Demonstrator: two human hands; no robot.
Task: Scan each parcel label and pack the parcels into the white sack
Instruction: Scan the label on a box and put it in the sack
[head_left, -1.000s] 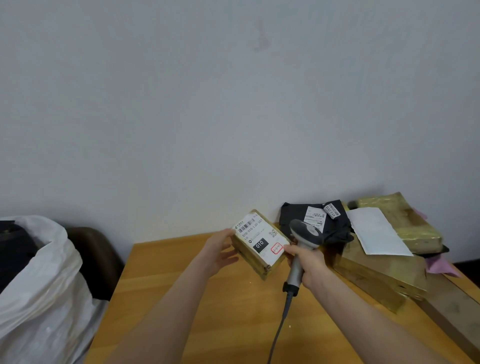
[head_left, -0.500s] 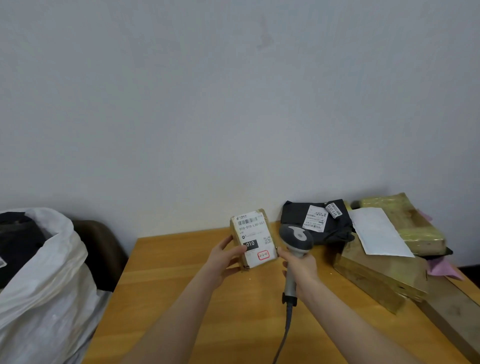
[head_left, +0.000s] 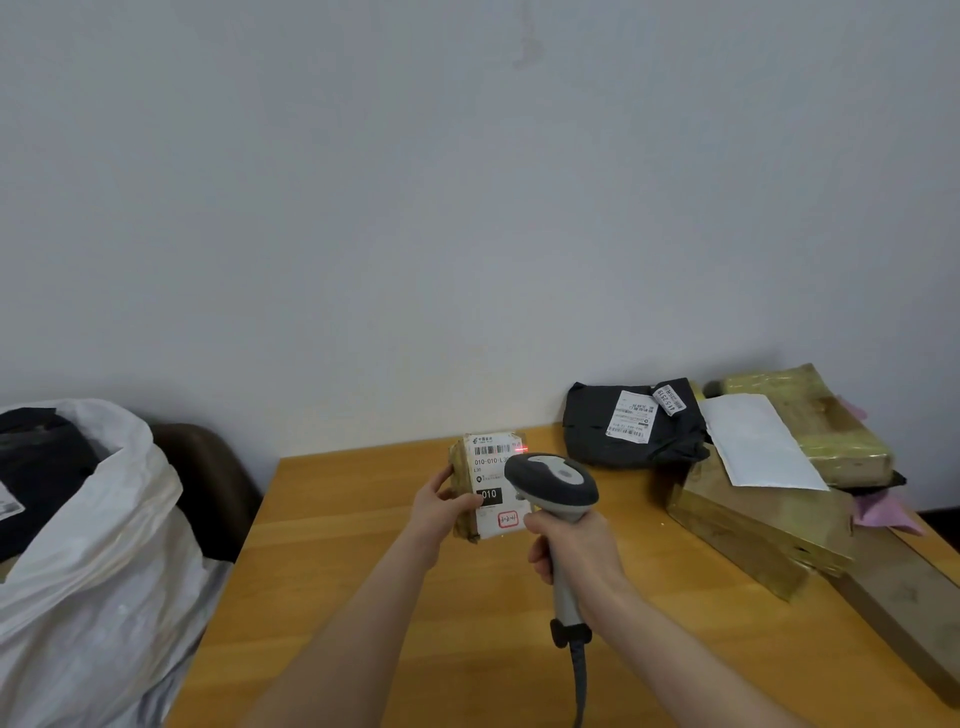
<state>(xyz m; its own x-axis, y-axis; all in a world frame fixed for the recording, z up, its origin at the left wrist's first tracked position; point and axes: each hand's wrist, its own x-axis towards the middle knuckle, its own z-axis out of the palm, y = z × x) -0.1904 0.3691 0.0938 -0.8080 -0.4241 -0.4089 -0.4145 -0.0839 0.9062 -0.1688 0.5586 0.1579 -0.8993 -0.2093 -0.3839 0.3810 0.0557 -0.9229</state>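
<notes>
Head view: your left hand (head_left: 436, 506) grips the parcel (head_left: 485, 486) upright above the table (head_left: 415, 597), label (head_left: 493, 480) facing you. Your right hand (head_left: 576, 551) is curled round the scanner (head_left: 553, 486), just before the label, red light at the barcode. The sack (head_left: 98, 561) stands left of the table.

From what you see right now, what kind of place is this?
Probably a parcel sorting room: the right hand aims a scanner at a labelled parcel, other parcels lie on the table, and a white sack stands beside it.

Wooden table (head_left: 363, 597), dark chair (head_left: 208, 467)
</notes>
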